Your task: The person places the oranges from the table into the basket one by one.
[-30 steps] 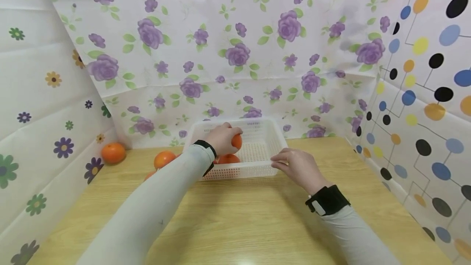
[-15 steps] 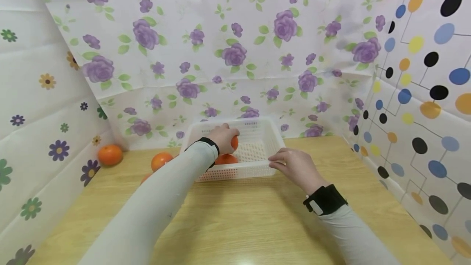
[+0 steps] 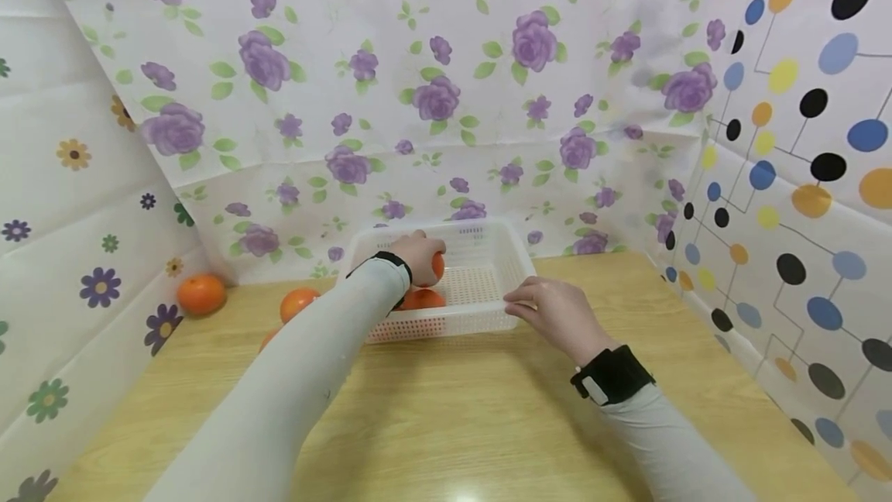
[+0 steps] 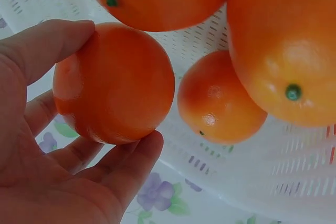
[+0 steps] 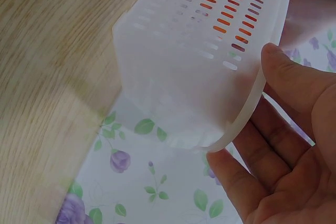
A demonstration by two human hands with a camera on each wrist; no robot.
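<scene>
My left hand is over the left part of a white perforated plastic basket. Its thumb and fingers grip an orange from opposite sides. Below that fruit in the head view, another orange lies in the basket. The left wrist view has three more fruits around the held one, among them a small orange and a larger yellowish orange. At the basket's front right corner, my right hand pinches the rim between thumb and fingers.
Outside the basket, an orange sits at the table's far left. Another orange is closer to the basket, with one more partly hidden behind the left forearm. Patterned sheets enclose the wooden table at the back and sides.
The head view has shifted slightly. Less of the held orange shows past my left hand's fingers than a second ago. My right hand keeps its grip on the basket rim.
</scene>
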